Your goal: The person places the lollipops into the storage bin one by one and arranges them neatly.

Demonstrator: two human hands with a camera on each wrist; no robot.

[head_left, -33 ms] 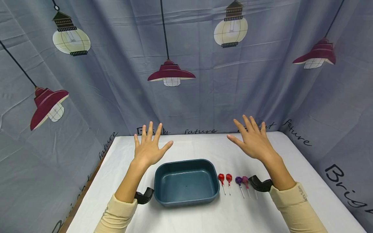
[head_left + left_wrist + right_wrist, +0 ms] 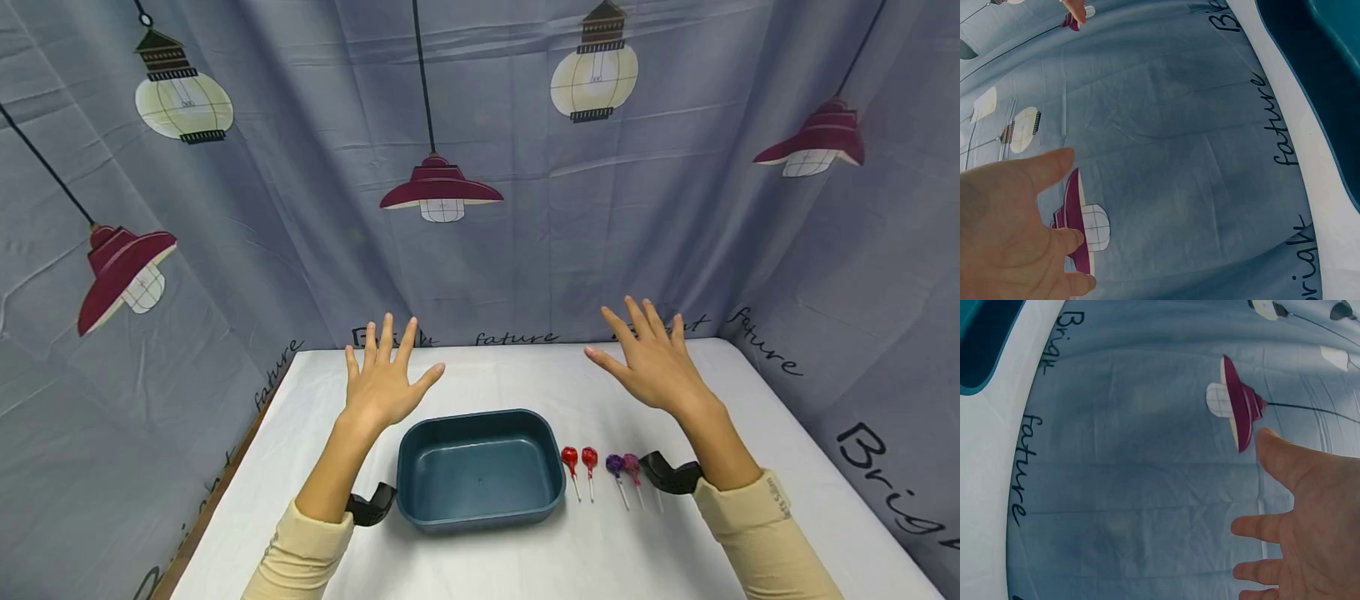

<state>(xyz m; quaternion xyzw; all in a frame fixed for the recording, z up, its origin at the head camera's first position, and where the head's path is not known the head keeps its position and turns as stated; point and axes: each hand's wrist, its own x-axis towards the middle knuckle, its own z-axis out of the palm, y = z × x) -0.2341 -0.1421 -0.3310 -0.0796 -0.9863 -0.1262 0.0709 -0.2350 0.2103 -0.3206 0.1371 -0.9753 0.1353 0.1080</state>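
Note:
Both hands are raised over the white table with fingers spread, and neither holds anything. My left hand [image 2: 381, 390] is up beyond the left rear corner of a dark teal plastic bin [image 2: 480, 518], which has nothing in it. To the right, my right hand [image 2: 660, 367] hovers behind a row of lollipops. Two red lollipops [image 2: 570, 457] lie beside the bin's right wall. A purple lollipop [image 2: 615, 465] and a pinkish one [image 2: 631, 464] lie farther right. Another white stick shows by the right wrist, its head hidden by the black wrist camera.
The white table [image 2: 480, 567] ends at a grey-blue curtain [image 2: 495, 275] printed with lamps and lettering, which hangs at the back and both sides. Black wrist cameras [image 2: 371, 505] sit under both wrists. The bin's left wall is close to the left one.

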